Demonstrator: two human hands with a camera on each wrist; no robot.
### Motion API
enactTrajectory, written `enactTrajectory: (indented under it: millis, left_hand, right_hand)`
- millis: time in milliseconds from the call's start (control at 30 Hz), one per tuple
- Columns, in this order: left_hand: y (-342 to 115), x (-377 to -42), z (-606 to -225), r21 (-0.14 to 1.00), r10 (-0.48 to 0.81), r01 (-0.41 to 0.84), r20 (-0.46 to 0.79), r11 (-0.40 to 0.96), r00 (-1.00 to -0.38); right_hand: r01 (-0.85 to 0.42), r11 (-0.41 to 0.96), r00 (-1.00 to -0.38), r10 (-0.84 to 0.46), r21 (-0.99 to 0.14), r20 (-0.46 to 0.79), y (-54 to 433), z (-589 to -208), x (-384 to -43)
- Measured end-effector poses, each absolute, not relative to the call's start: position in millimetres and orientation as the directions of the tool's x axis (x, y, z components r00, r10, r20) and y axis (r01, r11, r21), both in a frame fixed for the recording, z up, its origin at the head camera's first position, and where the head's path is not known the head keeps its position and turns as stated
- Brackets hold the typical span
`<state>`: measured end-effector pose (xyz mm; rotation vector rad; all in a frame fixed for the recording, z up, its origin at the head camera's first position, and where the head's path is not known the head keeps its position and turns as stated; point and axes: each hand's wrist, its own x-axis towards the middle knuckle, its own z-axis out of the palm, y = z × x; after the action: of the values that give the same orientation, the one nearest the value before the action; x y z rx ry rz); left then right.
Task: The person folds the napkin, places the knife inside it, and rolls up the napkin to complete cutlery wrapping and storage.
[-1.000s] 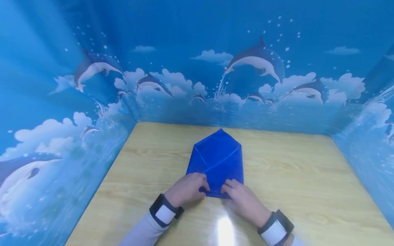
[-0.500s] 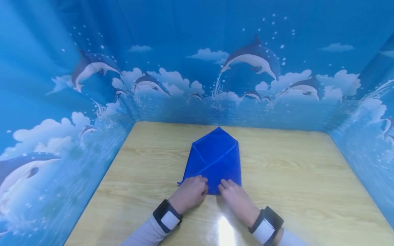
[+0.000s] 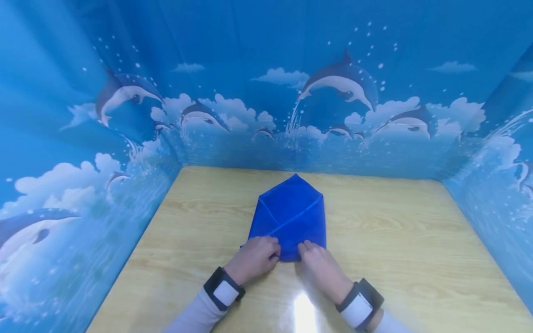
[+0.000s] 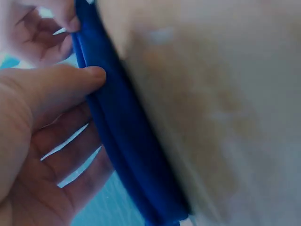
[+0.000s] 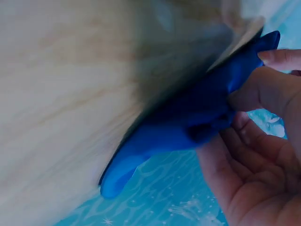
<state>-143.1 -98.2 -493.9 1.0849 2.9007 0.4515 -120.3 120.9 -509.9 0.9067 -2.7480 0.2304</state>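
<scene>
Near edge of folded blue cloth (image 3: 291,215) pinched in two places

Biggest item: sea-print curtain (image 3: 233,55), blue, with leaping dolphins and white clouds, stood behind the counter (image 3: 395,222) and along its left and right sides. Counter had a pale wood-grain top, with a bright glare patch (image 3: 305,312) near the bottom of the head view.

The folded blue cloth lay about mid-counter, left to right, its pointed end up near the far edge, its flat end toward the person. Two lighter blue lines on it, one long, one short, met in a lopsided V. A small corner poked out just left of the left hand (image 3: 255,256).

Light sleeves (image 3: 195,314) covered both forearms. Left hand pinched the cloth's near edge: thumb on the rolled strip, fingers behind it, as the left wrist view showed. Right hand (image 3: 322,268) pinched the same edge farther right, thumb on one face, fingers on the other. Hands were apart, a stretch of cloth between them.

Smallest: dark wristbands with pale patches, left wristband (image 3: 225,289) and right wristband (image 3: 360,303), one per wrist.
</scene>
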Motion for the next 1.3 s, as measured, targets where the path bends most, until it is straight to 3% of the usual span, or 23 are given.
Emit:
enactTrajectory:
  millis: [267, 400, 533, 767, 1000, 1133, 1300]
  left_hand:
    - [-100.7, -159.6, -500.6, 0.389, 0.61, 0.588, 0.08, 0.709, -0.788]
    - [-96.4, -164.5, -499.9, 0.413, 0.572, 0.542, 0.061, 0.732, -0.818]
    - [-91.7, -165.4, -501.4, 0.438, 0.52, 0.474, 0.015, 0.764, -0.854]
    - [-86.1, -164.5, -498.9, 0.428, 0.468, 0.438, 0.041, 0.79, -0.883]
    - [-77.2, -155.2, -489.2, 0.165, 0.529, 0.537, 0.092, 0.828, -0.844]
    - [-71.5, -147.6, -483.0, 0.217, 0.534, 0.52, -0.003, 0.826, -0.846]
    - [-68.8, -146.8, -484.0, 0.269, 0.452, 0.423, -0.057, 0.865, -0.89]
  right_hand:
    - [-0.532, 0.785, -0.846, -0.475, -0.317, 0.242, 128.1, -508.7, -130.3]
    - [-0.504, 0.841, -0.854, -0.451, -0.198, 0.259, 124.1, -504.9, -128.2]
    - [-0.527, 0.848, -0.821, -0.49, -0.059, 0.294, 118.0, -502.5, -111.3]
    - [-0.514, 0.854, -0.834, -0.474, -0.085, 0.282, 108.1, -504.7, -86.3]
    - [-0.527, 0.846, -0.816, -0.478, -0.079, 0.326, 107.0, -508.8, -92.2]
    - [-0.539, 0.836, -0.813, -0.483, -0.106, 0.324, 108.5, -511.5, -97.9]
    - [-0.534, 0.838, -0.825, -0.487, -0.115, 0.285, 111.4, -512.6, -105.0]
